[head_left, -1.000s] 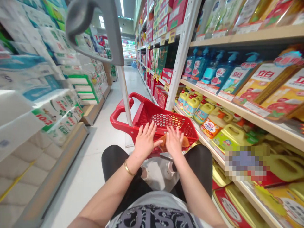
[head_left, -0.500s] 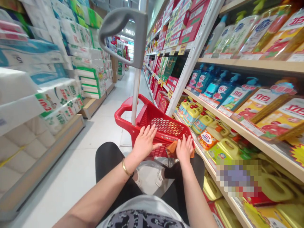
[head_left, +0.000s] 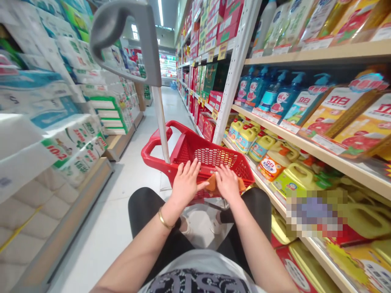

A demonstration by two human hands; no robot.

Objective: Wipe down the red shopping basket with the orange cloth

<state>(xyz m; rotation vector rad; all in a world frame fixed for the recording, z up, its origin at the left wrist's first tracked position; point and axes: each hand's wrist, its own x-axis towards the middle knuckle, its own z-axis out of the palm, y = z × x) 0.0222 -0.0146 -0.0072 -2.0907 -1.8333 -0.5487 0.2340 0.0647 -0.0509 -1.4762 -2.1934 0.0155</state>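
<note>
A red plastic shopping basket (head_left: 210, 152) with a mesh side stands on a wheeled trolley in front of me, and its long grey pull handle (head_left: 122, 28) rises at the left on a metal pole (head_left: 159, 122). My left hand (head_left: 186, 183), with a gold bangle (head_left: 163, 217) on the wrist, lies flat on the near rim, fingers spread. My right hand (head_left: 226, 183) rests on a crumpled orange item (head_left: 210, 185) at the rim. Part of that item is hidden under the hand.
Shelves of blue pump bottles (head_left: 275, 95) and yellow jugs (head_left: 247, 138) line the right of the aisle. Stacked tissue packs (head_left: 70, 140) line the left. A pale tiled floor (head_left: 106, 215) runs ahead to lit chiller cases (head_left: 168, 65).
The view swung right half a second ago and has come back. My right hand shifted with it and stays on the orange item.
</note>
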